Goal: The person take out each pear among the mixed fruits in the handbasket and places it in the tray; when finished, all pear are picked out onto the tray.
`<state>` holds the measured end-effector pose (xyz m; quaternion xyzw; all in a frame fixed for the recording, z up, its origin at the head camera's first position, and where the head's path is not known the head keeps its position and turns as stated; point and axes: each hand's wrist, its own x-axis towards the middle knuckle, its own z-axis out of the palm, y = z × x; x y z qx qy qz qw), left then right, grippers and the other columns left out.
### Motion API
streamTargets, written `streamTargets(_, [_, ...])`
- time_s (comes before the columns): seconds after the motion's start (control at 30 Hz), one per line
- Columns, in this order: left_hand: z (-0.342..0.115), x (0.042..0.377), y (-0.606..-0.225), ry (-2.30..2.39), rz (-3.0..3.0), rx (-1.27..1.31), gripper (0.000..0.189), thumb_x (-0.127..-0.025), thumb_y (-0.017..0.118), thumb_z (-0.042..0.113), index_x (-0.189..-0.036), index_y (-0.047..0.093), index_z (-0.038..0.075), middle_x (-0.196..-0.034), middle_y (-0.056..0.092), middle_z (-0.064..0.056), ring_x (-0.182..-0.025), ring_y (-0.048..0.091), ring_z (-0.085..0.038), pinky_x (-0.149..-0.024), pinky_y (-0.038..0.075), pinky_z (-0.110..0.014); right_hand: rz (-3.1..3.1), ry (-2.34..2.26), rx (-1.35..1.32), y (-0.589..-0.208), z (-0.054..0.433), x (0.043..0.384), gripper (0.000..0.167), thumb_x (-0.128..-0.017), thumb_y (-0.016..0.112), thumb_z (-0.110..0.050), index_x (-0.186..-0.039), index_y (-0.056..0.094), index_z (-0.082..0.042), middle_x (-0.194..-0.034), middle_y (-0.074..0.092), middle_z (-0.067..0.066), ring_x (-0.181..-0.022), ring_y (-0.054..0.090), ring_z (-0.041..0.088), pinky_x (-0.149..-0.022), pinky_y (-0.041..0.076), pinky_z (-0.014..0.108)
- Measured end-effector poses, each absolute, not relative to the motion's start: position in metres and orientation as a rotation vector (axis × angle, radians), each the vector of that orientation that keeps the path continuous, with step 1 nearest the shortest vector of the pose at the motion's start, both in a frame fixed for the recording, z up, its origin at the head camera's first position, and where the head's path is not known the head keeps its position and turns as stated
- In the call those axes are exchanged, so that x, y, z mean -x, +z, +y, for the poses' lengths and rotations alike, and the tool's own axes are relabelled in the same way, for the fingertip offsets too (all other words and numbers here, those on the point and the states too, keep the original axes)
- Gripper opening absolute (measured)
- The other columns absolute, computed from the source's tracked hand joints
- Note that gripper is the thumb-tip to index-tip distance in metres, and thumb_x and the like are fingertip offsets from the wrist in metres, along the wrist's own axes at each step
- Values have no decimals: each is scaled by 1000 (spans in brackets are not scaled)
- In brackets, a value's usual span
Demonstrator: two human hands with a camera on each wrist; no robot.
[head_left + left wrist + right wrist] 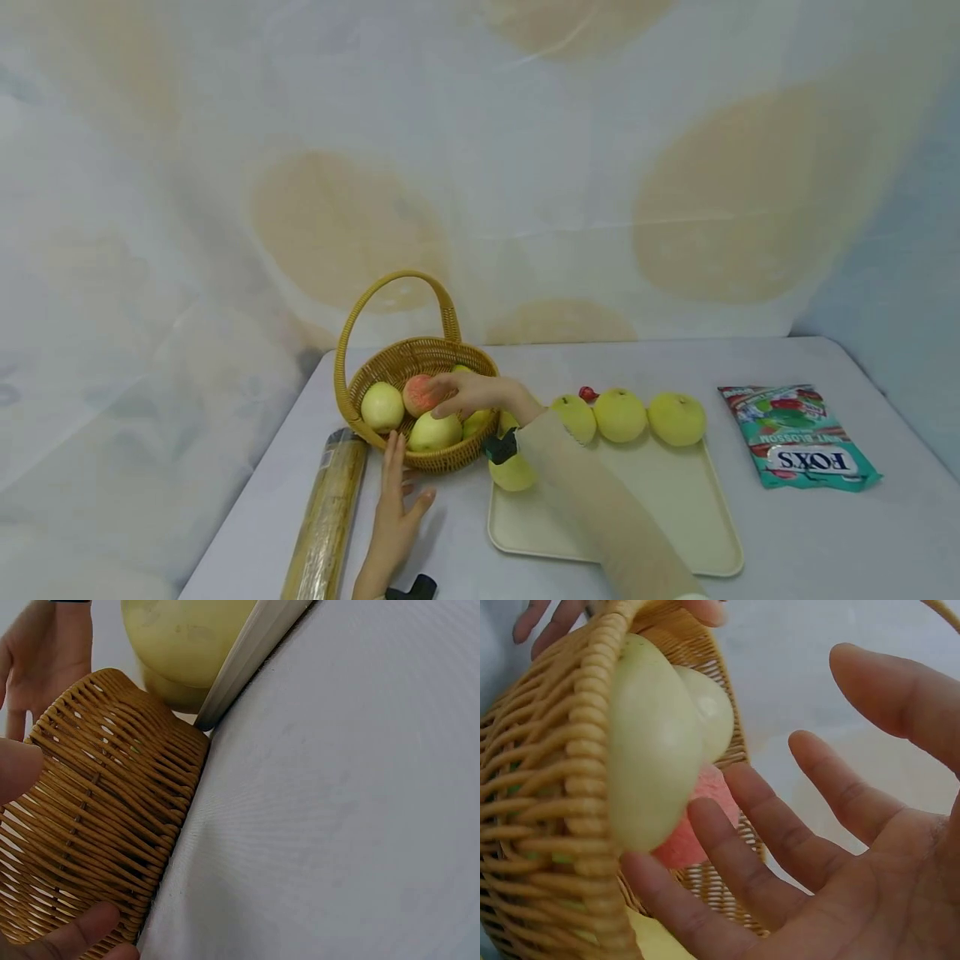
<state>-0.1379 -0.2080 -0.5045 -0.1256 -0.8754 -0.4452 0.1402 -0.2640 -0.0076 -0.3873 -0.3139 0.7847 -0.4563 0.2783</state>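
Note:
A brown wicker basket (pixel 448 459) with a tall handle stands at the back left of the table. It holds a peach (pixel 417 395), a pale green round fruit (pixel 382 407), another (pixel 435 432) at the front, and more partly hidden. My right hand (pixel 480 393) hovers over the basket's right side, palm towards the fruit; in the right wrist view its spread fingers (pixel 769 821) hold nothing. Beside the front of the basket is my left hand (pixel 395 512), fingers extended. Up close in the left wrist view, its fingertips (pixel 97 921) are at the woven wall.
Right of the basket lies a cream tray (pixel 652 533), with several yellow-green fruits (pixel 621 416) at its back and left. A small red item (pixel 588 393) is behind them. A teal FOX'S bag (pixel 798 437) lies far right, a long wrapped brown roll (pixel 326 521) at left.

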Motion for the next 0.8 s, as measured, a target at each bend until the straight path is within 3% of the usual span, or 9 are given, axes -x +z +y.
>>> streamTargets(0.27, [-207,137,-503,-1295,-2530,345,84,-90,64,9,-157,12,10,-163,5,-17,-120,52,-39,-86,48,-51,2136,-1147,809,-392,-25,265,55,-95,59,-25,-146,42,-11,-146,49,12,-129,51,30,-91,51,46])
streamTargets(0.37, [-206,136,-502,-1294,-2528,342,85,-90,65,9,-157,12,11,-163,5,-18,-121,52,-39,-87,48,-50,2152,-1106,773,-394,-30,266,58,-94,61,-26,-146,42,-9,-149,45,11,-133,47,31,-97,49,46])
streamTargets(0.6, [-206,136,-503,-1271,-2534,348,87,-90,65,9,-157,11,13,-163,6,-18,-117,55,-36,-86,50,-48,2253,-908,823,-405,-47,266,59,-88,66,-24,-143,47,-11,-152,42,7,-143,33,24,-116,29,43])
streamTargets(0.8, [-207,137,-503,-1272,-2538,348,88,-88,67,8,-157,11,13,-163,7,-18,-121,52,-35,-88,50,-46,2266,-920,816,-413,-57,265,58,-84,71,-13,-139,52,-17,-148,45,6,-131,42,18,-109,36,41])
